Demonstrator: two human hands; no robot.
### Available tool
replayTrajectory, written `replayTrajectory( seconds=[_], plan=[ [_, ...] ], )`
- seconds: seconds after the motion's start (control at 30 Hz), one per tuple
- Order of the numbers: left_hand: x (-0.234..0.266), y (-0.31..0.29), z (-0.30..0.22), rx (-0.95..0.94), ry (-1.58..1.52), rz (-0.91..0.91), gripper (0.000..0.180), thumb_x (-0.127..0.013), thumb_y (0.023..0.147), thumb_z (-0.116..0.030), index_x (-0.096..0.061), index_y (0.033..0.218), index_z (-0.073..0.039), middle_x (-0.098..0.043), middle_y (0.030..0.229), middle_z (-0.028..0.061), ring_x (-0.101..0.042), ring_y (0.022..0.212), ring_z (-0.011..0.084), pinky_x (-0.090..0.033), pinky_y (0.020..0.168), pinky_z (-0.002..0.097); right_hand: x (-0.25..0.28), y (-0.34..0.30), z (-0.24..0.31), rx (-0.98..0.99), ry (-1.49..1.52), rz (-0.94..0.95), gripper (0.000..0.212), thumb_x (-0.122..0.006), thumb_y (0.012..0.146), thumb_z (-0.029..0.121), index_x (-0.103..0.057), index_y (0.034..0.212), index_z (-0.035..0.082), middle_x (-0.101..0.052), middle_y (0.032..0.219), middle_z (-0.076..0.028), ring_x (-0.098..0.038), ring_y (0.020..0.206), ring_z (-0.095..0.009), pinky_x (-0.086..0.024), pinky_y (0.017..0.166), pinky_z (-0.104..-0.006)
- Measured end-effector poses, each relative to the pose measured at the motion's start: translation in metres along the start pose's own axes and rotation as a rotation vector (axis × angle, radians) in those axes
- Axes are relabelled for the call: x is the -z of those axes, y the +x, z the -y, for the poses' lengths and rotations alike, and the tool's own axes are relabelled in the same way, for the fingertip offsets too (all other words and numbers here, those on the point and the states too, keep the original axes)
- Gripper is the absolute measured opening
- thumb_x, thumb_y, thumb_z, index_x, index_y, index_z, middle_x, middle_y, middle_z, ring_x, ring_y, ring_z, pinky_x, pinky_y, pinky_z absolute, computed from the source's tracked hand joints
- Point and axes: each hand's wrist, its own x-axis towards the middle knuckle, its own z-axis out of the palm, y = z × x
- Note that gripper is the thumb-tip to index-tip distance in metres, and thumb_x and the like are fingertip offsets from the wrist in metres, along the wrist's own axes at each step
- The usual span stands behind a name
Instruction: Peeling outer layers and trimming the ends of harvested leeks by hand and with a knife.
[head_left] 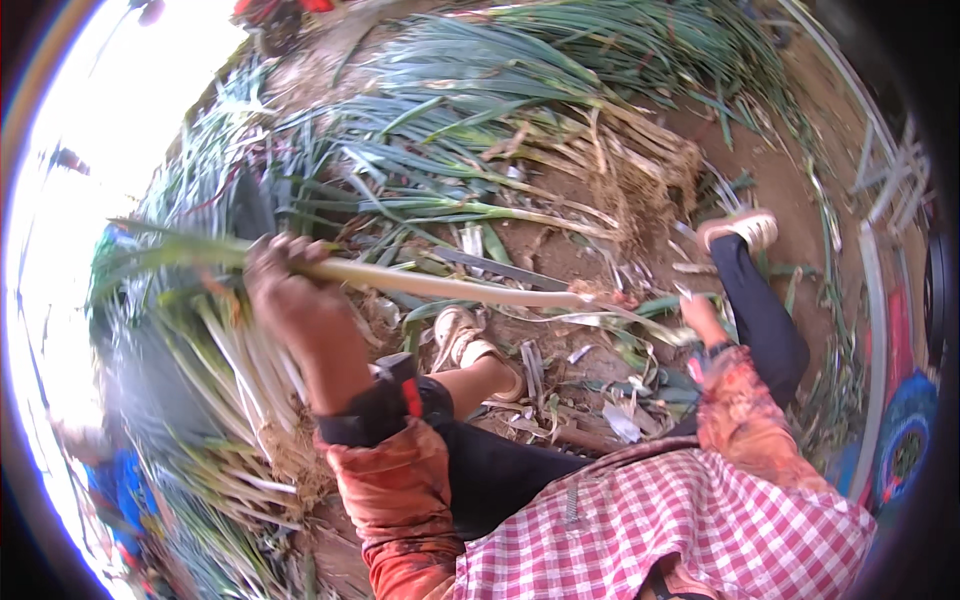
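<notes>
My left hand (pixel 290 280) is closed around a long green onion (pixel 440 285), gripping it where the white stalk turns into green leaves. The stalk lies sideways in front of me, its root end to the right and its blurred leaves to the left. Near the root end, my right hand (pixel 704 318) is closed, its fingers drawn together; what they hold is too small to make out. A pale peeled strip (pixel 645 322) trails between the root end and the right hand. Beside my left forearm lies a bunch of green onions (pixel 240 350) with white stalks and roots.
A large heap of unpeeled green onions (pixel 480 110) with soil-brown roots spreads ahead. Peeled scraps (pixel 622 420) litter the ground between my shoes (pixel 465 345). A metal frame (pixel 868 300) and a blue wheel (pixel 905 440) stand at the right. Someone in blue (pixel 125 495) is at the far left.
</notes>
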Motion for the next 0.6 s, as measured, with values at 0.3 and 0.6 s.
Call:
replayTrajectory(
  seconds=[0.3,0.6],
  plan=[
    [-0.055,-0.072,0.067,0.247,0.046,0.276,0.006,-0.043,0.085,-0.011,-0.042,0.087,-0.005,-0.045,0.068,0.0046,-0.045,0.057,0.0135,-0.040,0.053,0.0259,0.089,-0.014,0.240,0.770,0.834,0.045,0.053,-0.053,0.080,0.033,-0.036,0.121,0.003,-0.054,0.103,-0.017,-0.057,0.088,-0.025,-0.046,0.073,-0.0289],
    [-0.057,-0.095,0.086,0.315,0.155,0.338,0.009,-0.044,0.086,-0.015,-0.042,0.089,-0.006,-0.046,0.066,0.0023,-0.043,0.054,0.0103,-0.037,0.050,0.0203,0.123,-0.001,0.306,1.079,0.622,-0.482,0.033,-0.050,0.082,0.028,-0.053,0.063,0.002,-0.052,0.052,-0.007,-0.046,0.045,-0.014,-0.035,0.041,-0.0297]
  ],
)
